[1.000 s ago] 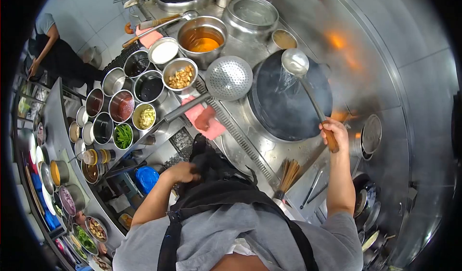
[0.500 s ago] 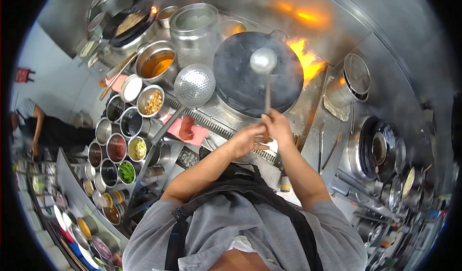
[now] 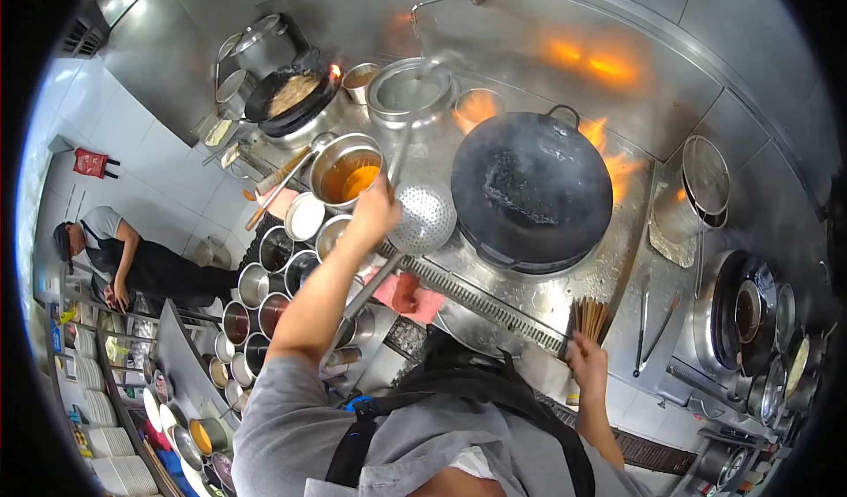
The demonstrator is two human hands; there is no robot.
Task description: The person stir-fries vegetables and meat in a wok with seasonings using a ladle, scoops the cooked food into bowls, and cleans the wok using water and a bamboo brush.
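My left hand [image 3: 378,210] is closed on the handle of a ladle [image 3: 402,154], in front of the pot of orange oil. The ladle's bowl is blurred above the large lidded-looking steel pot [image 3: 408,95]. At the lower right, my right hand [image 3: 587,361] is closed round the base of a bamboo brush [image 3: 588,317], its bristles upward. A black wok [image 3: 532,192] sits on the burner between my hands, steaming, with a little liquid inside. Flames [image 3: 609,157] rise at its right back edge. Beside the wok lies a perforated strainer [image 3: 423,217].
Left of the strainer stand the oil pot [image 3: 331,175] and several ingredient containers [image 3: 254,283]. A second wok [image 3: 291,95] is at the back left. A strainer pot [image 3: 693,197] and tongs [image 3: 644,325] are right. Another person [image 3: 146,254] stands far left.
The ladle has passed to my left hand and moved left, away from the wok. My right hand has let it go, moved down right and taken hold of the brush. The view has shifted.
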